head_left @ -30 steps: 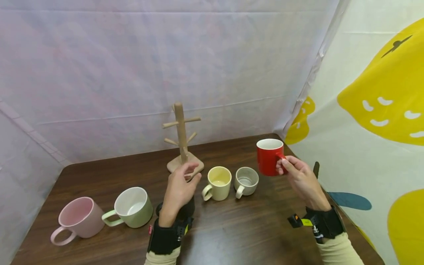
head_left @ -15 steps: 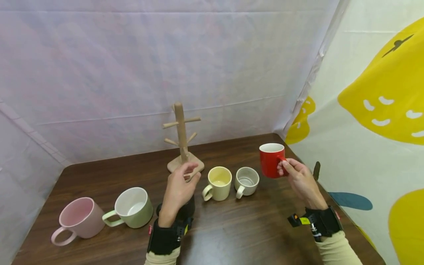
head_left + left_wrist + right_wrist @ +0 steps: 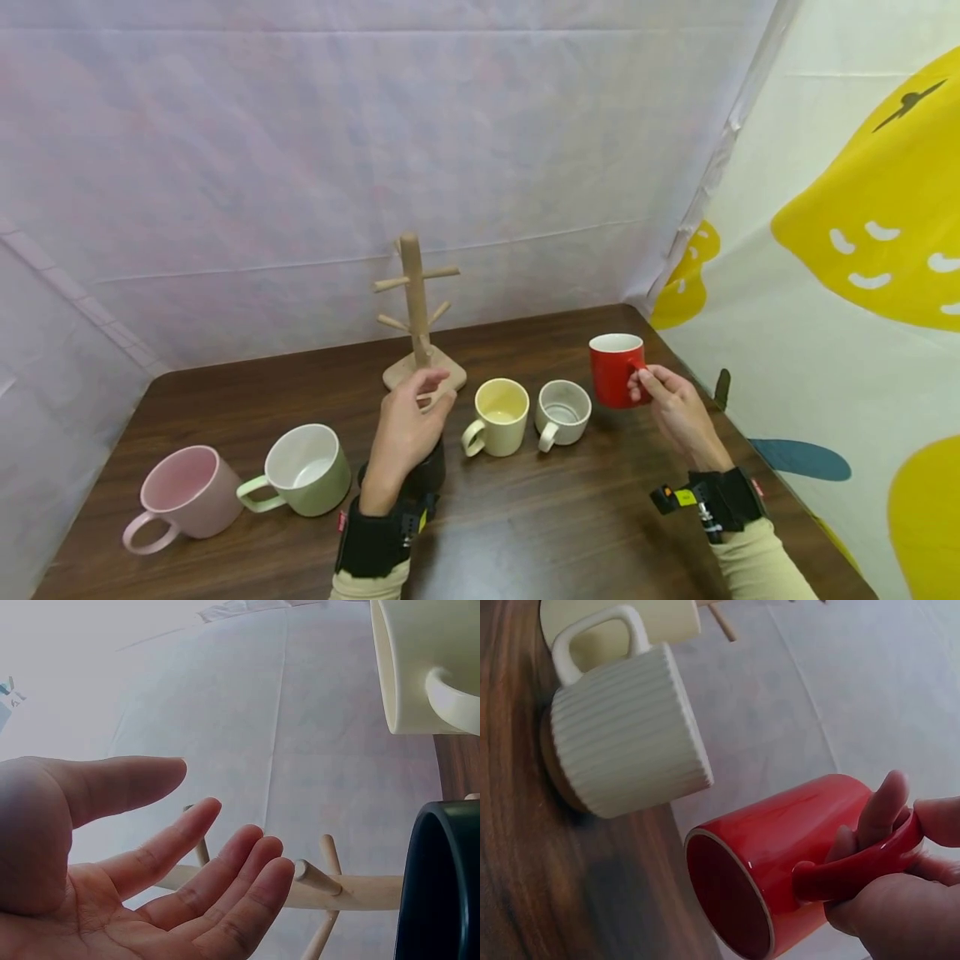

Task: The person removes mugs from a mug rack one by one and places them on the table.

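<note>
My right hand (image 3: 678,417) holds a red mug (image 3: 615,379) with a white inside by its handle. In the right wrist view, fingers pass through the handle (image 3: 855,866), and the mug's bottom stands off the table. A ribbed pale grey mug (image 3: 562,412) is just left of it, beside a yellow mug (image 3: 502,421). My left hand (image 3: 405,429) hovers with loosely bent fingers and holds nothing. Beneath it a black mug (image 3: 430,473) is partly hidden; the left wrist view shows its dark rim (image 3: 420,855). Behind that hand stands a wooden mug tree (image 3: 415,300) with bare pegs.
To the left on the dark wooden table (image 3: 517,525) stand a green mug (image 3: 322,483) with a white inside and a pink mug (image 3: 213,500). A pale cloth (image 3: 300,167) hangs behind the table, and a cloth with yellow shapes (image 3: 810,375) hangs at the right.
My right hand has brought the red mug down a little toward the table and slightly right. The left hand has stayed nearly in place, and the view has shifted slightly.
</note>
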Demonstrator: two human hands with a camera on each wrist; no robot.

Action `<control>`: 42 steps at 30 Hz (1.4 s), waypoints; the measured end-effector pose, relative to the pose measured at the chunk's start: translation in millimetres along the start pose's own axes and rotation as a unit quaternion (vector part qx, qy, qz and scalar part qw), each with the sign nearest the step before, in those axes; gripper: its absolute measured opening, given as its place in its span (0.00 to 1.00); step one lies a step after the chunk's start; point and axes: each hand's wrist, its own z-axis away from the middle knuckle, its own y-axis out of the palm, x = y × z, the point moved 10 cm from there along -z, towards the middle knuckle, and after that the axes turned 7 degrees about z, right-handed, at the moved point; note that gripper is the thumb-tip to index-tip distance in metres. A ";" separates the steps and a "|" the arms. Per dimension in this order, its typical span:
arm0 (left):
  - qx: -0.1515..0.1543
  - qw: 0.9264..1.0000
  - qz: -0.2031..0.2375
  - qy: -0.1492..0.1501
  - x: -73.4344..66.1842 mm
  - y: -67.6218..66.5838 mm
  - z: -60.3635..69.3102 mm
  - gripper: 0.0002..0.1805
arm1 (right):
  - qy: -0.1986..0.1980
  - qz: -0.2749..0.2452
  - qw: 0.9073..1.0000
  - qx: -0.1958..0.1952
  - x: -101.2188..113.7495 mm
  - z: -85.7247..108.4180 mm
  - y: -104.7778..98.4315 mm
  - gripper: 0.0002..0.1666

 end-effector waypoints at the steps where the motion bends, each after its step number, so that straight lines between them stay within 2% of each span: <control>1: 0.000 1.000 0.000 0.000 0.0 -0.2 -0.2 0.14 | -0.003 -0.003 1.000 0.002 -1.2 -0.6 0.1 0.14; 6: 0.000 1.000 0.001 0.002 0.0 -0.3 -0.5 0.14 | -0.004 -0.006 1.000 0.011 -9.2 -2.8 0.3 0.15; 13: -0.002 1.000 -0.002 -0.006 0.8 -1.2 0.0 0.15 | 0.007 0.011 1.000 0.007 -18.8 -5.8 -1.5 0.21; 21: 0.001 1.000 0.001 -0.020 1.9 -1.5 0.3 0.16 | 0.006 0.006 1.000 0.004 -26.4 -8.6 -3.6 0.17; 30: -0.002 1.000 -0.005 -0.010 2.0 -2.7 -0.8 0.15 | 0.013 -0.003 1.000 0.002 -39.2 -10.1 -3.9 0.13; 42: 0.000 1.000 0.000 -0.012 2.3 -2.4 -0.5 0.15 | 0.024 -0.011 1.000 -0.005 -45.2 -12.2 -3.2 0.11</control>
